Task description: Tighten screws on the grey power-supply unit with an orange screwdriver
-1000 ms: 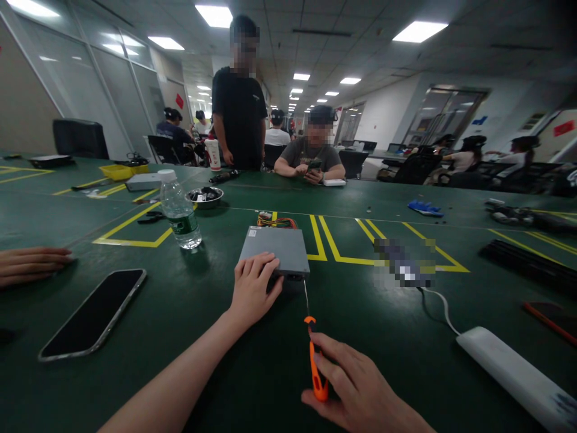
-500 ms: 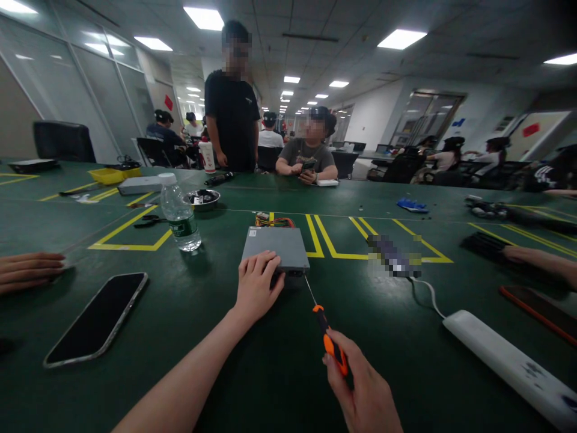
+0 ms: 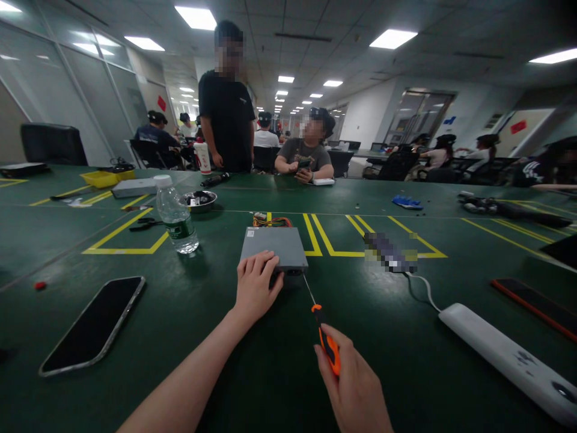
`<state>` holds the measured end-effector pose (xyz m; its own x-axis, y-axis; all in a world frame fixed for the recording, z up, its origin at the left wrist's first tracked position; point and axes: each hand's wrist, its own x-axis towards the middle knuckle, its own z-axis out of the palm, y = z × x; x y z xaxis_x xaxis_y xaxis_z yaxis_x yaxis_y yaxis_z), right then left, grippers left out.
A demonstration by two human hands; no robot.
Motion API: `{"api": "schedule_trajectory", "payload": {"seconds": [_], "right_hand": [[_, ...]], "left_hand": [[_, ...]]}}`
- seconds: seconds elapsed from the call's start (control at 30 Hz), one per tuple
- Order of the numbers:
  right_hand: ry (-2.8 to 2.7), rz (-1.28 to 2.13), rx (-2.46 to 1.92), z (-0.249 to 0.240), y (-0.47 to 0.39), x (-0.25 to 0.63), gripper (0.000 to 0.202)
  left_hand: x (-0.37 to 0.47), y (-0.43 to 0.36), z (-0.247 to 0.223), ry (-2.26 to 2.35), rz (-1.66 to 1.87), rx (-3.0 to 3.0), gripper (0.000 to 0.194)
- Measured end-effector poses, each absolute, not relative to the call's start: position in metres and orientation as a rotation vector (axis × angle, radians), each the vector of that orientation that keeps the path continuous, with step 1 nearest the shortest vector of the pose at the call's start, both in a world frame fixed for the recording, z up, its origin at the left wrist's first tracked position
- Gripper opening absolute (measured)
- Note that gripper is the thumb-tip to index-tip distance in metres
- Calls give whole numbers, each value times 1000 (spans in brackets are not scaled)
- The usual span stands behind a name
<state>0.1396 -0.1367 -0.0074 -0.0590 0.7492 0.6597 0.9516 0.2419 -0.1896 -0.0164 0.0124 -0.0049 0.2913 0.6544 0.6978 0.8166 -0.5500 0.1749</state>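
Observation:
A grey metal power supply unit (image 3: 276, 242) lies on the green table, its bundle of coloured wires (image 3: 273, 222) at the far side. My left hand (image 3: 258, 282) grips its near left edge, fingers across the top and thumb down by the front face. In my right hand (image 3: 354, 376) is an orange and black screwdriver (image 3: 330, 349), held by the handle. The screwdriver's thin shaft points up to the unit's near right corner. Whether its tip sits in a screw is too small to tell.
Left of the unit stand a water bottle (image 3: 177, 219), a metal bowl (image 3: 201, 201) and a phone (image 3: 94, 325). A white power strip (image 3: 505, 361) and an orange-edged phone (image 3: 536, 304) lie right. Across the table, one person (image 3: 228, 114) stands and another (image 3: 306, 153) sits.
The view has shifted slightly. Other people's hands at the far left and right have left the picture; a red cap-like piece now shows at left. My hands keep their holds.

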Motion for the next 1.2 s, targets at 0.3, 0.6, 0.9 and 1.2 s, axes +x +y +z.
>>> {"api": "schedule_trajectory", "payload": {"seconds": [0.3,0.6,0.9,1.2], "right_hand": [[-1850,-368,-1630,-12,-133,136,44],[-1784,-235,-1653,-9,-131,135,39],[-1857,-109,-1625,-16,-136,134,42],[-1749,-188,-1654,-8,-132,133,39]], "left_hand": [[-16,12,-4,-1361,-1108,-2329,27],[-16,12,-5,-1365,-1116,-2340,27],[-16,11,-3,-1370,-1113,-2341,27],[-16,12,-4,-1374,-1098,-2331,27]]}}
